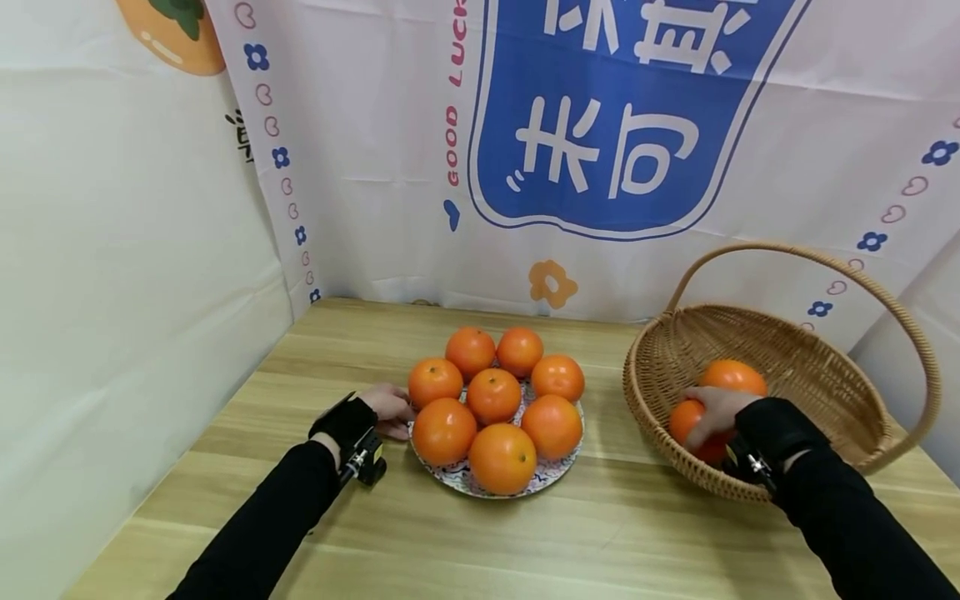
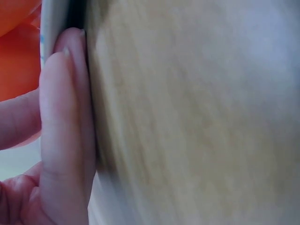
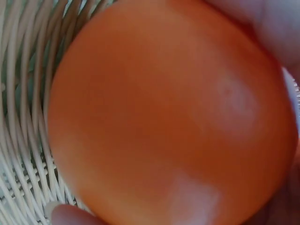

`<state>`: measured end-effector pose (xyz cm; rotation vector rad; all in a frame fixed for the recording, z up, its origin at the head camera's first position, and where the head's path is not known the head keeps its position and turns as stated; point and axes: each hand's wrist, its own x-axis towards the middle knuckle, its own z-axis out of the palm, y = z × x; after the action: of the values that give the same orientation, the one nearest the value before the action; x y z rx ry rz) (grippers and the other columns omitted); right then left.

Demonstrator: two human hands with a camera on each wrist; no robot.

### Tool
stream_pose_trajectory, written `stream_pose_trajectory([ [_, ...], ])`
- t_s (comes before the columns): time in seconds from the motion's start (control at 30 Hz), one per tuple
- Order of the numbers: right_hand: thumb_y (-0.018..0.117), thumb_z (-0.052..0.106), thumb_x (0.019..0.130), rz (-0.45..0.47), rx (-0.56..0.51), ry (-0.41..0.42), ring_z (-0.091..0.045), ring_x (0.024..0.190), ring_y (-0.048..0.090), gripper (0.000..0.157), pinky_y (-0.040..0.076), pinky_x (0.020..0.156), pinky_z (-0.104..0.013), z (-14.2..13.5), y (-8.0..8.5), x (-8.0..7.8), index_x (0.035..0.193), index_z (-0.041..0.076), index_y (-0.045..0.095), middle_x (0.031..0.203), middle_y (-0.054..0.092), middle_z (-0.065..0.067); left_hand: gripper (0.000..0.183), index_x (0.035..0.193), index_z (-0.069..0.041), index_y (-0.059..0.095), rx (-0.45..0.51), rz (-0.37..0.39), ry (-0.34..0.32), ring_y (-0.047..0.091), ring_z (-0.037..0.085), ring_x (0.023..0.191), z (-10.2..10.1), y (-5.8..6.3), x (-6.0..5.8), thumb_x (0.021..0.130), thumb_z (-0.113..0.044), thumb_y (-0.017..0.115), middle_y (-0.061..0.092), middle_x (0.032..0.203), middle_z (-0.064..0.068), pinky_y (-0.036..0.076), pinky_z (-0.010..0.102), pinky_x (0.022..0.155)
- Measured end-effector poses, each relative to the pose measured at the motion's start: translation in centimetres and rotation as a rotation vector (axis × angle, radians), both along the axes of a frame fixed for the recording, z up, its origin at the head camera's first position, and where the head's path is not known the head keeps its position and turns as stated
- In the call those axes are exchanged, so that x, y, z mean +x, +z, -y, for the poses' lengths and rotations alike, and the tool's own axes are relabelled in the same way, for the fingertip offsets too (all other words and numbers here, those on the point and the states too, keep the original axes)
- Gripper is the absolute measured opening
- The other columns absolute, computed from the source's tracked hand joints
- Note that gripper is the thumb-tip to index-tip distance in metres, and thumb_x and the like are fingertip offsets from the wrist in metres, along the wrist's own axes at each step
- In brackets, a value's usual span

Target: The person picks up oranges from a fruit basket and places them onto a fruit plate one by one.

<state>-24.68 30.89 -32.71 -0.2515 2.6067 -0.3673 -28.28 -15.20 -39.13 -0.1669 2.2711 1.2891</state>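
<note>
A patterned round plate [image 1: 457,481] stands on the table, loaded with several oranges [image 1: 502,458]. At its left edge, my left hand [image 1: 388,408] pinches the rim; the left wrist view shows the fingers [image 2: 65,126] along the outside of the plate rim [image 2: 46,30] and the thumb on the inner side. To the right, my right hand [image 1: 718,410] reaches into a wicker basket [image 1: 802,350] and grips an orange [image 3: 164,112], which fills most of the right wrist view. Another orange [image 1: 735,377] lies in the basket just beyond that hand.
The basket's tall arched handle [image 1: 817,250] rises above its opening, and the basket leans toward me. A wooden table [image 1: 540,550] lies under everything. Printed white cloth [image 1: 375,208] hangs behind the table and along the left side.
</note>
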Motion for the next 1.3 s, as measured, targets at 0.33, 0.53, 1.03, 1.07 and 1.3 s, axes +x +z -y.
stream_pose_trajectory([
  [0.33,0.071,0.032,0.06,-0.005,0.007,-0.004,-0.03,0.087,0.044,0.081,0.041,0.067,-0.039,0.0,-0.3,0.0,0.124,-0.003,0.035,0.109,0.044,-0.025,0.039,0.114,0.007,0.045,0.011,0.008,0.002,0.051,0.007,0.048,-0.1,0.7,0.4,0.076,0.002,0.051,0.052,0.068,0.005,0.053,0.019,0.052],
  [0.53,0.068,0.029,0.063,-0.038,0.004,0.047,-0.033,0.087,0.044,0.078,0.042,0.066,-0.039,-0.6,0.1,0.1,0.123,-0.007,0.035,0.109,0.042,-0.029,0.038,0.114,0.007,0.046,0.01,0.001,0.014,0.05,0.006,0.046,-0.6,1.4,1.1,0.076,0.002,0.052,0.051,0.064,0.004,0.053,0.019,0.053],
  [1.03,0.07,0.034,0.066,-0.351,-0.188,-0.005,-0.026,0.081,0.052,0.07,0.044,0.056,-0.027,0.1,4.9,-0.5,0.119,0.003,0.036,0.102,0.049,-0.022,0.038,0.113,0.006,0.047,-0.012,0.023,0.003,0.05,0.007,0.047,-0.3,0.6,0.4,0.076,0.002,0.053,0.051,0.064,0.004,0.054,0.021,0.053],
  [1.07,0.069,0.035,0.067,-0.374,-0.203,-0.022,-0.026,0.081,0.051,0.069,0.044,0.056,-0.027,0.5,5.6,-0.4,0.119,0.004,0.036,0.103,0.049,-0.022,0.038,0.113,0.007,0.047,-0.003,0.023,0.007,0.05,0.007,0.046,-0.4,0.9,0.7,0.076,0.002,0.053,0.051,0.064,0.004,0.053,0.02,0.053],
  [1.3,0.07,0.038,0.066,-0.567,-0.303,-0.032,-0.028,0.088,0.049,0.069,0.042,0.068,-0.033,5.8,9.4,0.3,0.121,0.011,0.037,0.109,0.048,-0.015,0.035,0.109,0.009,0.046,0.021,0.022,0.015,0.051,0.007,0.047,-0.9,2.5,1.5,0.075,0.006,0.049,0.05,0.062,0.004,0.053,0.019,0.054],
])
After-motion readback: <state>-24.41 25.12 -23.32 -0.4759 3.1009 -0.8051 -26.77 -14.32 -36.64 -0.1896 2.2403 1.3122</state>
